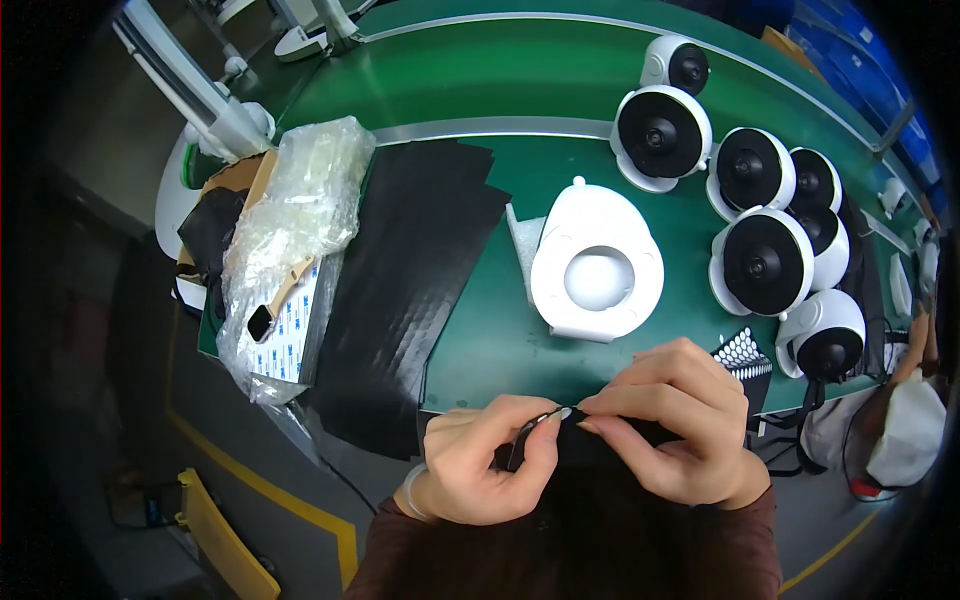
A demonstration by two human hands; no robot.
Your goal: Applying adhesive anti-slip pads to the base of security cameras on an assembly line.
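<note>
Crosswise, black strip (590, 445) between both hands' grip.

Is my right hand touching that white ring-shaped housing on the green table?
Apart. The head view shows the right hand pinching a small black piece with the left hand, with green table visible before the white housing.

Bright, even overhead light — sharp centre, dark vignetted corners, edges bent by fisheye.
</note>
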